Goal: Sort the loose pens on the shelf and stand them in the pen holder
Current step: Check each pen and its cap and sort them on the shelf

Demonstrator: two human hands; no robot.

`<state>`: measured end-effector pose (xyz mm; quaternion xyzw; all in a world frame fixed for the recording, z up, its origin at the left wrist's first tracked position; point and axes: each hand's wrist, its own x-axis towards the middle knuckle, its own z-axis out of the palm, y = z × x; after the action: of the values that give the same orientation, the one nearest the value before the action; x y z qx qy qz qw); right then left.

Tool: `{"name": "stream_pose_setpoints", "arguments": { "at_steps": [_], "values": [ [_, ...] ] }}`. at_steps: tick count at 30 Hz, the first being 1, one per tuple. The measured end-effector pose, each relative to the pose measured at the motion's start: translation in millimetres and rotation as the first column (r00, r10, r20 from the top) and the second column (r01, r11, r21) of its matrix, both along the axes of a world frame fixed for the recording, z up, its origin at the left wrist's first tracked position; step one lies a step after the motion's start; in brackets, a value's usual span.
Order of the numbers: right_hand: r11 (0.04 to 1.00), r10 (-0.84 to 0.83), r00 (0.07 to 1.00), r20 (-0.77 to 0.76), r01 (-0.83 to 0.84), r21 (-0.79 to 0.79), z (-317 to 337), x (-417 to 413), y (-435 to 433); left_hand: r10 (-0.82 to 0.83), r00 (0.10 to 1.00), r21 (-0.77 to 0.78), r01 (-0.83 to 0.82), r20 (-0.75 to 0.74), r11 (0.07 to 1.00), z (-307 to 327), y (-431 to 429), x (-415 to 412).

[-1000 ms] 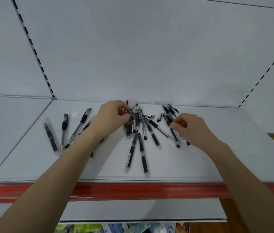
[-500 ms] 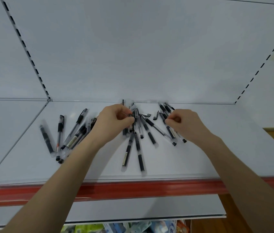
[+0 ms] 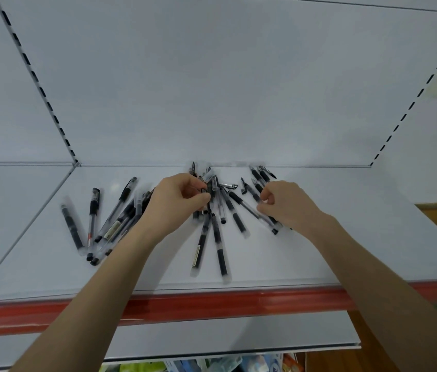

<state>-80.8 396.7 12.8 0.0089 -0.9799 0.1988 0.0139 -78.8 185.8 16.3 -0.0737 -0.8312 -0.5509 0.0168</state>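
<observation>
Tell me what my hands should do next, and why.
Probably lift what is pinched and bunch it together: the left hand pinches pens from the middle pile, the right hand pinches one from the right pile. No holder is in view.

The shelf [image 3: 319, 251] is finished in pale grey-white. Its front strip [image 3: 185, 304] is coloured red. The pens [image 3: 218, 251] are noted as clear-barrelled with black grips and caps; one left pen [image 3: 91, 218] is marked red. Rows of black slots [image 3: 41, 91] are recorded on the white back panel [image 3: 212, 89].
</observation>
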Motion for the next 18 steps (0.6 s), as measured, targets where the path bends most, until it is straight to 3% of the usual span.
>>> {"name": "stream_pose_setpoints", "arguments": {
  "at_steps": [4, 13, 16, 18],
  "values": [
    [0.997, 0.057, 0.997, -0.06, -0.06, -0.051, -1.6, 5.3, -2.6, -0.011, 1.0, 0.004, 0.011, 0.003, 1.0, -1.0, 1.5, 0.6],
    [0.998, 0.067, 0.995, -0.078, -0.066, 0.018, -6.1, 12.5, -6.5, 0.005, 1.0, 0.012, -0.005, -0.007, 1.0, -0.1, 2.3, 3.6],
    [0.973, -0.014, 0.99, -0.138, -0.019, -0.232, 3.1, 22.4, -5.5, 0.041, 0.999, 0.128, -0.039, -0.013, 0.991, 4.9, 0.9, 8.0],
    [0.864, -0.05, 0.992, -0.113, -0.014, -0.504, 14.0, 34.1, -10.0, 0.066, 0.998, 0.309, -0.07, 0.023, 0.948, 9.9, -0.1, 10.9]
  ]
}}
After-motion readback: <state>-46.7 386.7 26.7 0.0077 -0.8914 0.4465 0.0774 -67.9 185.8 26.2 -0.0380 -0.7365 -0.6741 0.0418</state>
